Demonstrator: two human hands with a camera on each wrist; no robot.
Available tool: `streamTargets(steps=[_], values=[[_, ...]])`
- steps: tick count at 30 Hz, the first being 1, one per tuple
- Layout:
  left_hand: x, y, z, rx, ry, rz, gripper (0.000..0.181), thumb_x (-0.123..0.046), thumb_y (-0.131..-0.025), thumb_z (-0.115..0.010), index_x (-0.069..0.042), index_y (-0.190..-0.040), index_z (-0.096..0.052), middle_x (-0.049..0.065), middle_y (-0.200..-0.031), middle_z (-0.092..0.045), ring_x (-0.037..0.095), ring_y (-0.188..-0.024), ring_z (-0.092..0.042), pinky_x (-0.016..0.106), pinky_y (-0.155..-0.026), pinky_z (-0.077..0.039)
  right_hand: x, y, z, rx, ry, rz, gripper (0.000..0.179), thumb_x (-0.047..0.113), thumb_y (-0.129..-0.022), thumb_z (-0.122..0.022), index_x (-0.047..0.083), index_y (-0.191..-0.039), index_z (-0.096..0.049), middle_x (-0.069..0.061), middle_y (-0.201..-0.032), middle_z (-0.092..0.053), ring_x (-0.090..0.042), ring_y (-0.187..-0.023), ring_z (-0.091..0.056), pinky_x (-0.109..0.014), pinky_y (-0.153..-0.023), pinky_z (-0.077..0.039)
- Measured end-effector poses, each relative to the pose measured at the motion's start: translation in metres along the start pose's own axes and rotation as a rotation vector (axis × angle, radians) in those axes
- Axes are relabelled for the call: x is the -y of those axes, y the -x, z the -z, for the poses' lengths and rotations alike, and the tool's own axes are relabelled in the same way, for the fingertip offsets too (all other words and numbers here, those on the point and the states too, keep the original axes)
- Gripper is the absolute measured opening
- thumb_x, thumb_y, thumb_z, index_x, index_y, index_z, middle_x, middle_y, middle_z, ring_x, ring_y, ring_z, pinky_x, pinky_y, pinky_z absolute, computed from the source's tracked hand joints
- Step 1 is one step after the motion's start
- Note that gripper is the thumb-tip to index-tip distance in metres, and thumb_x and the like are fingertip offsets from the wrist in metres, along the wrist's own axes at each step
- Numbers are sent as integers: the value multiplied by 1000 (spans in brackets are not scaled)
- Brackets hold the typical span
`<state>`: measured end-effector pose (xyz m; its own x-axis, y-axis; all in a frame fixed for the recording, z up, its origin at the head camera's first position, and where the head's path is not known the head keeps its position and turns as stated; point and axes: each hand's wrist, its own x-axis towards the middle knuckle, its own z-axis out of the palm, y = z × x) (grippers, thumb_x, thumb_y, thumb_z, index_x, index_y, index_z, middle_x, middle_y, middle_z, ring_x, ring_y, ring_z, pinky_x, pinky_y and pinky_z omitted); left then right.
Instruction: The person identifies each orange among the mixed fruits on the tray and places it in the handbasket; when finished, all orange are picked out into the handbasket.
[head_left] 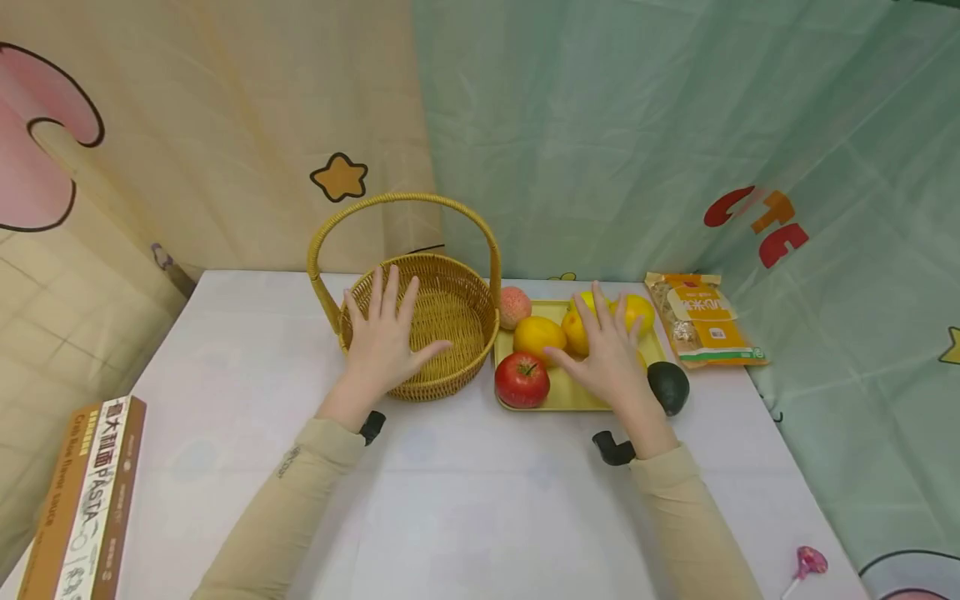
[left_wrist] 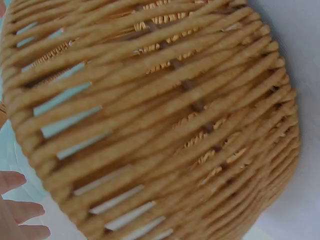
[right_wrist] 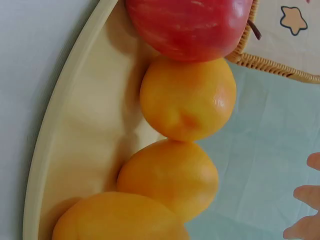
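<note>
My left hand (head_left: pixel 381 337) is spread above the front left rim of a wicker basket (head_left: pixel 450 385), whose tall arched handle stands upright. Nothing sits inside the part of the basket that shows. In the left wrist view the woven basket side (left_wrist: pixel 165 115) fills most of the picture. With fingers apart, my right hand (head_left: pixel 611 358) hovers over a yellow tray (head_left: pixel 555 400) of fruit. On that tray are a red apple (head_left: pixel 522 380), a pink round fruit (head_left: pixel 515 307), several yellow-orange fruits (right_wrist: pixel 187 97) and a dark green avocado (head_left: pixel 668 387). Neither hand holds anything.
A pasta box (head_left: pixel 90 500) lies at the table's left edge. Behind the tray to the right is an orange food packet (head_left: pixel 705 321). A wrapped lollipop (head_left: pixel 810 562) lies at the front right corner. Printed curtains (head_left: pixel 600 125) hang behind the table.
</note>
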<state>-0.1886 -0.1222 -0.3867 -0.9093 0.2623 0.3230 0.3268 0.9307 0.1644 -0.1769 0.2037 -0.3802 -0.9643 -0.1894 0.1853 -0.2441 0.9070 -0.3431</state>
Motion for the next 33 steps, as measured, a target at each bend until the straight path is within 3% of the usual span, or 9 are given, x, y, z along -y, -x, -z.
streamTargets(steps=[5,11,15,20,24,28,31,33], values=[[5,5,3,25,50,38,105,-68,-85,-61,-6,-158,-16,25,-164,-4,43,-151,4,78,-114,1,-9,4,3,-9,10,-24,95,63,-87,-62,14,-158,-21,-13,-167,-1,-53,-147,6,-77,-114,4],[15,14,2,9,98,29,101,-61,-86,-64,-5,-157,-19,26,-163,-8,45,-150,0,77,-114,2,-24,11,4,-11,-9,-62,94,61,-89,-62,9,-156,-24,-15,-166,-4,-51,-147,7,-75,-115,5],[23,24,0,-54,130,-2,95,-60,-88,-63,-4,-155,-25,25,-162,-14,46,-149,-8,75,-116,-5,-34,17,6,-12,-23,-89,89,57,-89,-63,9,-155,-29,-18,-165,-11,-49,-149,5,-76,-115,-1],[33,39,0,-190,171,-12,87,-55,-89,-65,0,-149,-35,25,-157,-28,47,-145,-23,70,-116,-21,-48,24,10,6,-36,-131,84,55,-88,-65,8,-151,-35,-22,-162,-18,-48,-149,-3,-80,-111,-9],[41,52,-1,-274,201,52,78,-43,-87,-71,3,-144,-42,27,-150,-38,47,-139,-32,68,-111,-33,-57,27,11,33,-26,-145,87,55,-87,-67,4,-150,-37,-27,-159,-22,-51,-147,-12,-79,-112,-8],[48,62,-4,-331,240,117,68,-29,-87,-74,8,-137,-46,29,-143,-44,48,-134,-38,64,-107,-39,-62,27,11,63,-22,-144,85,51,-87,-70,3,-149,-38,-29,-154,-30,-53,-139,-28,-74,-112,-21],[50,66,-6,-325,271,184,62,-26,-90,-71,10,-134,-48,30,-138,-45,48,-129,-40,62,-104,-42,-64,26,11,102,-12,-147,81,47,-87,-71,2,-147,-41,-30,-149,-37,-54,-130,-39,-72,-108,-29],[51,68,-8,-280,302,247,61,-27,-93,-69,11,-135,-47,31,-137,-45,48,-127,-40,63,-100,-43,-64,25,10,148,10,-161,79,46,-87,-71,1,-145,-42,-31,-148,-38,-56,-128,-40,-74,-109,-25]])
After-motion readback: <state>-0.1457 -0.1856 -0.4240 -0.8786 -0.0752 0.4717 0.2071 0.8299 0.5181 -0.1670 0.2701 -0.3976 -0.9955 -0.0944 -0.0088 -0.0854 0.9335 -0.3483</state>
